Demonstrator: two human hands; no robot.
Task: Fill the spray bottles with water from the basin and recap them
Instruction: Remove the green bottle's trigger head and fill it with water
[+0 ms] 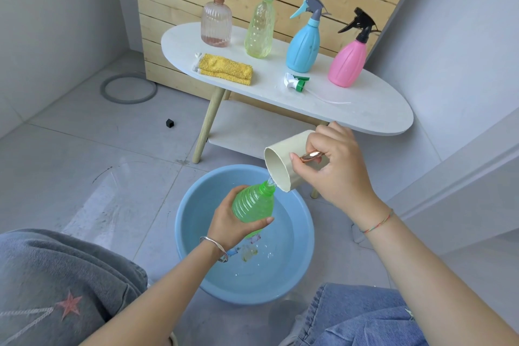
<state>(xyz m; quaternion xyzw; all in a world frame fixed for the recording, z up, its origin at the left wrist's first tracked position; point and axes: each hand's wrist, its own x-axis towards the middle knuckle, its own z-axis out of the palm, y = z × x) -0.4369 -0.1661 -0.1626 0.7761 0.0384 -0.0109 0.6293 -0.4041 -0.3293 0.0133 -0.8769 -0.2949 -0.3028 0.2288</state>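
Bottle [252, 202], green and uncapped, sat gripped in the left hand [230, 222] over the basin [191, 233]; the right hand [334, 166] clasped a tilted cup [280, 160], pouring water into its neck.

Cream cup [280, 166] in right hand [334, 168], tipped onto green bottle [252, 202] in left hand's [230, 223] grip, over blue basin [300, 255].
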